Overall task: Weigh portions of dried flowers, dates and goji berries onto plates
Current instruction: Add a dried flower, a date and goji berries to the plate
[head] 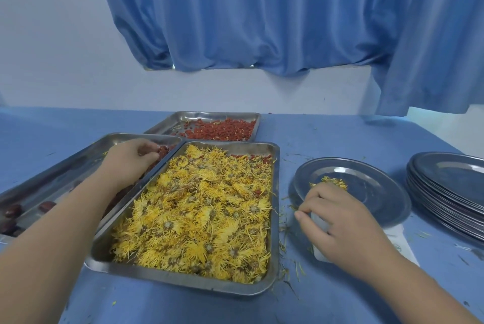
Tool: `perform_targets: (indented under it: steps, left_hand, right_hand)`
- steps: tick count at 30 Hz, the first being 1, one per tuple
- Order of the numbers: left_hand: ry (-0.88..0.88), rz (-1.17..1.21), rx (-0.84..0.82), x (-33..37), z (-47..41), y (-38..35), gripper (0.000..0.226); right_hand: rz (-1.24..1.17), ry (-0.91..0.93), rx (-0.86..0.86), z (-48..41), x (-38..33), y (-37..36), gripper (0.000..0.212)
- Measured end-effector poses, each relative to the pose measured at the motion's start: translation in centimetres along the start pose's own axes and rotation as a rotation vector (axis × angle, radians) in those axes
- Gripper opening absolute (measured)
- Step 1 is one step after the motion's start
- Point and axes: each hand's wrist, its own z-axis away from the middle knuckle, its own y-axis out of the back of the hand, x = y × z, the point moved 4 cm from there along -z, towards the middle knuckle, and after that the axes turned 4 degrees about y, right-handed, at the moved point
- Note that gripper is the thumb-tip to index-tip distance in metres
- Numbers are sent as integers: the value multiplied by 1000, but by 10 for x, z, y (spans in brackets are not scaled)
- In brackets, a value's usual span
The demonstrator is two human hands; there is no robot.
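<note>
Left fingers point(146, 147): curled down at the far end of the date tray point(65, 166), and they look clenched on one of the dates point(164, 151); the left hand point(131, 164) reaches in over the tray's right rim.
Dates: firm, wrinkled and probably a bit tacky, so I'd say light enough for a plain fingertip pinch across the middle, one at a time. More lie at the near left end.
Right fingers point(318, 196): bent down at the near rim of the plate point(372, 187), tips at the flower clump point(332, 181). Whether they pinch it or have let go, I cannot tell.
Right hand point(340, 224): it hovers over the plate's near left edge.
Flower clump: feather-light, brittle and likely to shed petals, so take it loosely from above, never squeezed.
Plate: shiny metal, likely slippery, sitting on the white scale point(400, 242) to the right.
Flower tray point(275, 219): centre, heaped with dried flowers point(204, 213), and it lies between the two hands.
Goji tray point(183, 119): far centre, with goji berries point(225, 130) small and rollable. I'd scoop them in cupped fingers.
Plate stack point(445, 192): far right, just beside the scale, so mind the elbow.
Tabletop point(340, 135): blue, with stray petals point(285, 232) scattered near the scale.
</note>
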Motion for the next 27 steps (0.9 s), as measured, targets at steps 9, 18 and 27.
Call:
perform_targets:
  steps: [9, 18, 27]
  left_hand:
    - [-133, 501, -294, 144, 39, -48, 18]
    - [-462, 256, -514, 246, 89, -115, 13]
    - [-587, 98, -481, 272, 82, -136, 16]
  right_hand:
    - [-218, -269, 332, 3, 28, 35, 30]
    - [-503, -740, 585, 21, 82, 54, 17]
    - [-391, -678, 552, 21, 88, 52, 22]
